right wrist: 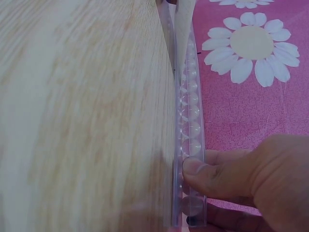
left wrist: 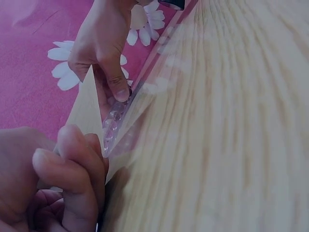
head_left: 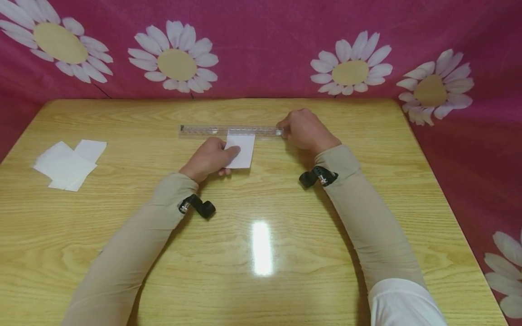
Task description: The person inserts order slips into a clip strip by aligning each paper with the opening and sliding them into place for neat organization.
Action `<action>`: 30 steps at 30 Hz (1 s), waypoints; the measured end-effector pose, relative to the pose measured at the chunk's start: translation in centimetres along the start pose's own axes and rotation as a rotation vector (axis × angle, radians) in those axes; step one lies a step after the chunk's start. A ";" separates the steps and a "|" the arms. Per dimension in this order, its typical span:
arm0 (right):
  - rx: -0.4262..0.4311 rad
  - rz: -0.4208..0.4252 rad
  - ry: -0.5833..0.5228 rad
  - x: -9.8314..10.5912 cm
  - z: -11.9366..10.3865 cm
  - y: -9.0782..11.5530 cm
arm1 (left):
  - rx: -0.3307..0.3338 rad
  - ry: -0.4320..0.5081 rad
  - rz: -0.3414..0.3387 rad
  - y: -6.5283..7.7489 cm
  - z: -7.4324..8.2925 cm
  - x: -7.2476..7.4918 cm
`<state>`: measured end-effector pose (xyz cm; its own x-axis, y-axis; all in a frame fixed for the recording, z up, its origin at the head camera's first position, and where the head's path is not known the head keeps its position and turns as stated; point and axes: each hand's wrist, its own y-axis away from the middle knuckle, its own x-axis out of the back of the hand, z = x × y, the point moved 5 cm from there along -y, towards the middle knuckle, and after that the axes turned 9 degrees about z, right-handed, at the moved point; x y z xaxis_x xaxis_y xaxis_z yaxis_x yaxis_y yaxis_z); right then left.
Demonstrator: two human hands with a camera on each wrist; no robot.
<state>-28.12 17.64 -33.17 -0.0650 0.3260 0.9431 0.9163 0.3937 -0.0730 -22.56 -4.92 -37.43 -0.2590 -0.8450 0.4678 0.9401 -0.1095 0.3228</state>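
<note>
A clear, ruler-like plastic strip with a row of round bumps lies sideways near the far part of the table. My right hand pinches its right end; in the right wrist view the thumb presses on the strip's face. A small white paper is pinched in my left hand, thumb on top and fingers beneath. The paper's far edge meets the strip near its middle. In the left wrist view the paper stands tilted off the table, its lower corner against the strip.
Several white papers lie overlapping at the table's left. Behind the wooden table hangs a magenta cloth with large daisies. Each forearm wears a black wrist strap, and light glares on the near tabletop.
</note>
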 end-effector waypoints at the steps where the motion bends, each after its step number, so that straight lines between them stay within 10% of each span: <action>1: -0.003 -0.003 -0.002 0.0 0.0 0.0 | -0.002 0.006 -0.002 -0.1 0.0 0.0; 30: -0.006 -0.034 -0.007 0.0 0.0 0.2 | 0.002 0.001 -0.005 -0.3 1.3 -1.9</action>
<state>-27.94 17.72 -33.13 -0.0987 0.3191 0.9426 0.9157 0.3998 -0.0394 -22.62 -2.64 -37.34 -0.2639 -0.8448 0.4655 0.9382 -0.1128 0.3272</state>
